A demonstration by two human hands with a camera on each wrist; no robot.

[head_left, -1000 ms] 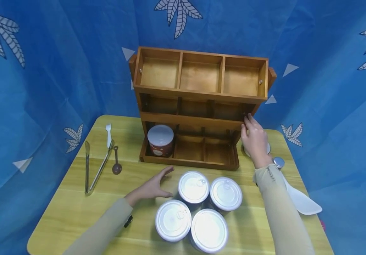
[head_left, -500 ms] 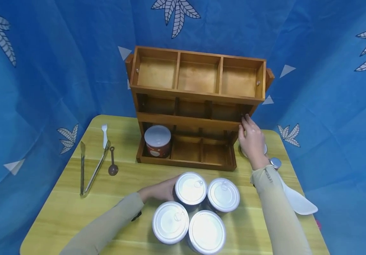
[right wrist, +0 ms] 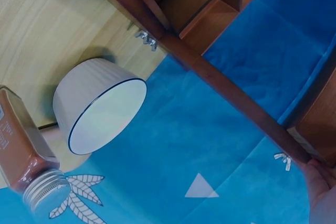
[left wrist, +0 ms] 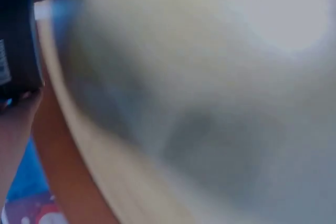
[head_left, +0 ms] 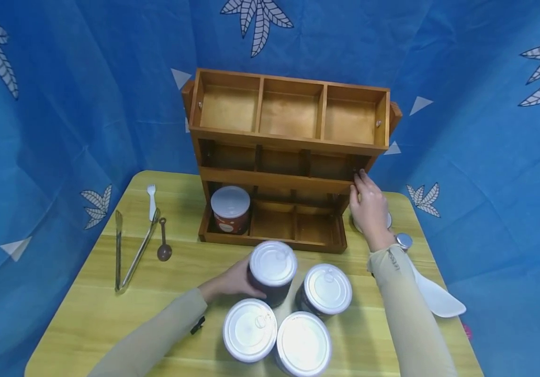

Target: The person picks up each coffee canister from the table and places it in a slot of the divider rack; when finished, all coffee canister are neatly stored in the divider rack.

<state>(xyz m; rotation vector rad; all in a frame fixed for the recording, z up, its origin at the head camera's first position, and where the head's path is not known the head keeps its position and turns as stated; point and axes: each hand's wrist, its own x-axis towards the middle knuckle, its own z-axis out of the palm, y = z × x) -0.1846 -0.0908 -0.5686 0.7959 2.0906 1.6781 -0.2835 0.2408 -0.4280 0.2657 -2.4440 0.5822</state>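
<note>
My left hand grips a dark can with a pale lid from its left side, tilted a little in front of the wooden rack. That dark can shows at the left edge of the left wrist view; a blurred pale surface fills most of that view. Three similar lidded cans, one on the right, one at front left and one at front right, stand close by. My right hand holds the right end of the rack's middle tier; its fingertips are partly hidden.
A red can fills the rack's lower left compartment. Tongs, a white fork and a brown spoon lie left. Beyond my right arm are a white bowl, a silver-capped jar and a white scoop-like utensil.
My left hand has come right from open space, taken hold of the back left can and shifted it slightly up and away from the others. The right hand stays on the rack.
</note>
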